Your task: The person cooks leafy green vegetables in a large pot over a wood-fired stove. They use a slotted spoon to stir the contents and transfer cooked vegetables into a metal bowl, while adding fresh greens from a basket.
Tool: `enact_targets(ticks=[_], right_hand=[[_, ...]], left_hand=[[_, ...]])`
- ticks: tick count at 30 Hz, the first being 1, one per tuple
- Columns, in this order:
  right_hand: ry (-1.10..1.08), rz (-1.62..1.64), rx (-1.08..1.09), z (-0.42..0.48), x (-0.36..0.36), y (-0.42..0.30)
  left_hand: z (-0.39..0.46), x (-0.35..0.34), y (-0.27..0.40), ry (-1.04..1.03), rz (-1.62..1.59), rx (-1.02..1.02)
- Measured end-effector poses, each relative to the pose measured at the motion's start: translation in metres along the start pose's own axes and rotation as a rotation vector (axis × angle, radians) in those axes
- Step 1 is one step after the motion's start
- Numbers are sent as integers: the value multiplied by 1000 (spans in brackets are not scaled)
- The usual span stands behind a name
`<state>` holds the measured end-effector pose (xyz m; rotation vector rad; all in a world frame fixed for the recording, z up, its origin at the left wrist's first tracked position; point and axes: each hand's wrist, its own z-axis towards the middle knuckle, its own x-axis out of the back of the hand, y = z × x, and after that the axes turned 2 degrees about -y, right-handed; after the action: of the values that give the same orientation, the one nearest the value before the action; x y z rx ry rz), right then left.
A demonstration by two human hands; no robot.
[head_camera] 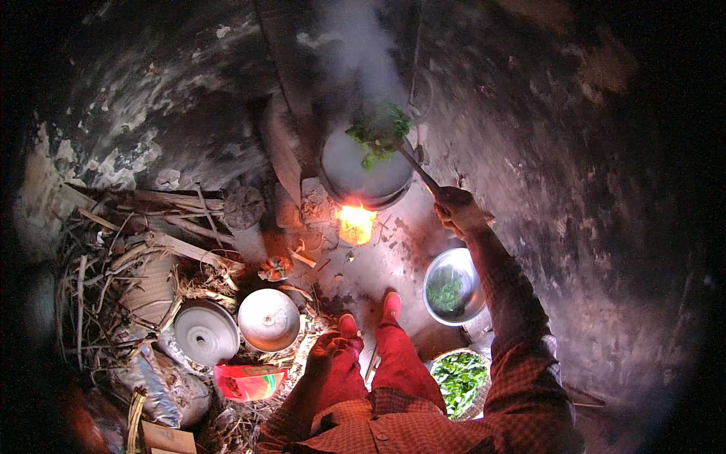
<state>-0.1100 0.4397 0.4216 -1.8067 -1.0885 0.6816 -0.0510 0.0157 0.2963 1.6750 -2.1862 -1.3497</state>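
Observation:
My right hand (460, 210) is closed round the handle of a long utensil (418, 170). At its far end a heap of leafy greens (379, 131) is raised over a steaming round pot (367, 187); the heap hides the utensil's head. Flames (357, 225) burn at the pot's near side. Near my right knee lies my left hand (328, 347), dark and blurred against my left leg, its fingers unclear. Below my right forearm, a metal bowl (434, 311) holds some greens (446, 290). A basket (484, 391) of fresh green leaves (459, 379) is beside my right leg.
Firewood (187, 249) and dry twigs are piled at the left. Two round metal lids (207, 335) (269, 320) lie by a red packet (249, 383). Bricks (315, 201) stand beside the fire, and a small container (275, 268) sits nearer. A sooty wall (544, 187) rises on the right.

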Motion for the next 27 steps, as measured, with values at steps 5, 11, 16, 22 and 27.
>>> enact_targets(ticks=[5,11,16,22,27], right_hand=[[-13,106,29,-9,-3,4],[-56,181,61,-26,16,22],[21,229,78,-83,27,24],[133,295,96,-163,49,59],[348,358,45,-241,56,89]], left_hand=[[-2,4,-5,2,-67,51],[0,4,-1,26,3,70],[18,-16,11,-69,136,-32],[45,-40,19,-159,212,-74],[54,-37,12,-273,254,60]])
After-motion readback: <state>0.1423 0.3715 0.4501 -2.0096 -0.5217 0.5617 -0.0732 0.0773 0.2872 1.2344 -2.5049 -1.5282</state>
